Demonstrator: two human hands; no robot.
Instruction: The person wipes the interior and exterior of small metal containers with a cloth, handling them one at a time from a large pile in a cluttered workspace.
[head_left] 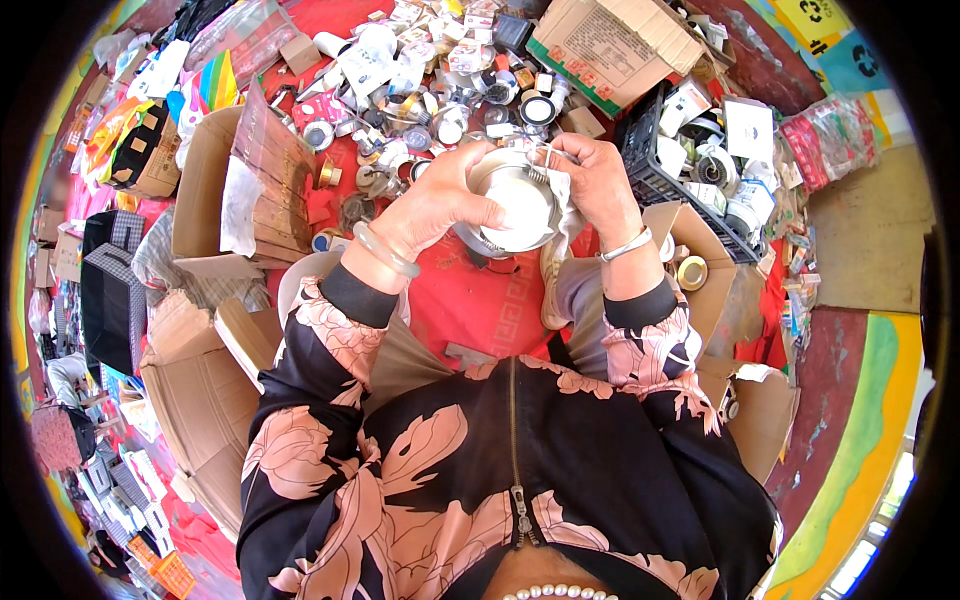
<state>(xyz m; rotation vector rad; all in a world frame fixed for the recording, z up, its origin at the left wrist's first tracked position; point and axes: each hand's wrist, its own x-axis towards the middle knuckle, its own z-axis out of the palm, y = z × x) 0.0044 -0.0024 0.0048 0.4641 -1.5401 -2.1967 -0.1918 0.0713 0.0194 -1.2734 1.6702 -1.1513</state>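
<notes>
Between my hands is a round downlight (522,212) with a silver rim, a white inner face and a small coiled spring at its upper edge. My left hand (435,205) is closed on its left side, the thumb lying across the rim. With bent fingers, my right hand (598,185) grips the upper right edge near the spring. A white cloth (566,205) hangs under the right fingers, against the downlight's side. Past my hands lies a heap of mixed lamp parts (450,130) and small boxes on a red ground cover.
Open cardboard boxes stand close on my left (190,385) and right (690,290). A black plastic crate (645,140) full of light fittings is at the far right, below a large tilted carton (615,55). More cartons and goods line the left side.
</notes>
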